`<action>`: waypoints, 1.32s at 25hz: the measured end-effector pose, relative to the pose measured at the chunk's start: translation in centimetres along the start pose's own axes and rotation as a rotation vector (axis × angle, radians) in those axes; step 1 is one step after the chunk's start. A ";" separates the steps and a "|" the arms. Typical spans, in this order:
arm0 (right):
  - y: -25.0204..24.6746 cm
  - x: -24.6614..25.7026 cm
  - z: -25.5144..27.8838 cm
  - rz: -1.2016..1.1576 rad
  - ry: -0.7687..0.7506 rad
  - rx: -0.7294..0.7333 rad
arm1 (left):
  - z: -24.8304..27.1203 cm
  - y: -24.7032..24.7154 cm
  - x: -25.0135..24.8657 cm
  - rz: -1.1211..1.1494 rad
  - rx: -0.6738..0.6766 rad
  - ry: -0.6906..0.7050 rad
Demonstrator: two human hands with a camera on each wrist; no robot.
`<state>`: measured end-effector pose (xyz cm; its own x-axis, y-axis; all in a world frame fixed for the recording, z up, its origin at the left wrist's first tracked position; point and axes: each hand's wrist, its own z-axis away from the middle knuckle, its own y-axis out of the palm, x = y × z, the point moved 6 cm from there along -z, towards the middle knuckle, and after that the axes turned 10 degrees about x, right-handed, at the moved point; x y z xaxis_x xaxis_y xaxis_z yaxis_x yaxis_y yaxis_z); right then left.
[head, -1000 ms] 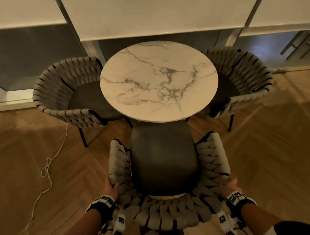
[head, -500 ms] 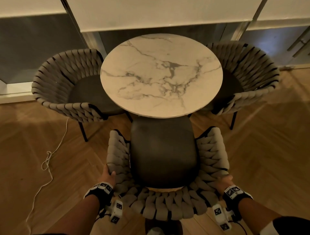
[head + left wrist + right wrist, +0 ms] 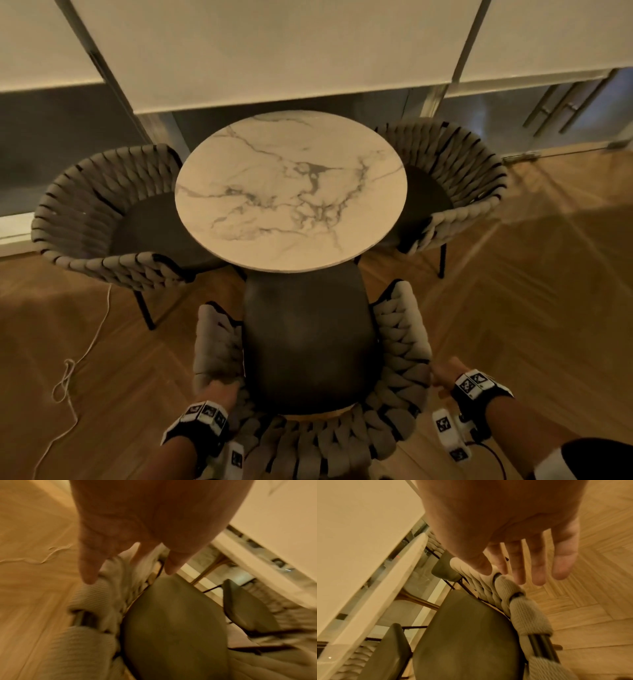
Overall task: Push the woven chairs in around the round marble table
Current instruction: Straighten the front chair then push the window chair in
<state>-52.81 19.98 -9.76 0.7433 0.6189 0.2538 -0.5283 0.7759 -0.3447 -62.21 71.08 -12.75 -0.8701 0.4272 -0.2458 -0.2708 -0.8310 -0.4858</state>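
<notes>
Head view — near woven chair (image 3: pixel 308 359) part-way under the round marble worktop (image 3: pixel 291 192).

Two other woven chairs (image 3: pixel 102 219) flank the worktop left and right, seats tucked under its rim. The near chair lies straight ahead of the person, its front-to-back line aimed at the worktop's middle, only its seat front beneath the rim, so a level forward push looks due. Left hand (image 3: pixel 221 394) rests on the back-left rim, fingers (image 3: pixel 89 573) relaxed over the weave. Right hand (image 3: pixel 445 375) sits beside the back-right rim — fingers (image 3: pixel 537 566) spread and straight, thumb touching the braid, gripping nothing; both hands look equally near.
</notes>
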 end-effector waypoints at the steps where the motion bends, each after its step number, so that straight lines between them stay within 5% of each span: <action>1: -1.3 -0.2 -0.5 -0.030 -0.028 -0.001 | 2.1 0.4 -2.4 -0.046 0.041 0.035; 8: -15.6 -0.1 -4.9 -0.065 -0.119 -0.005 | 9.2 10.7 -21.3 0.048 0.167 0.284; 13: -29.1 0.8 -11.3 0.041 -0.257 -0.031 | 12.2 20.1 -33.0 -0.025 0.166 0.290; 18: -38.4 3.2 -9.6 -0.002 -0.350 -0.068 | 15.2 26.2 -42.9 0.046 0.233 0.263; 27: -45.6 9.7 -12.4 0.206 -0.330 -0.067 | 10.8 30.2 -53.9 0.226 0.250 0.225; 33: -48.6 20.4 -19.2 0.510 -0.341 -0.089 | 0.1 28.8 -61.8 0.426 0.270 0.143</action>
<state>-4.10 -7.42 -5.22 0.2258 0.9247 0.3065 -0.7352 0.3681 -0.5692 -16.22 20.74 -11.48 -0.8665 0.0599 -0.4955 -0.0178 -0.9959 -0.0892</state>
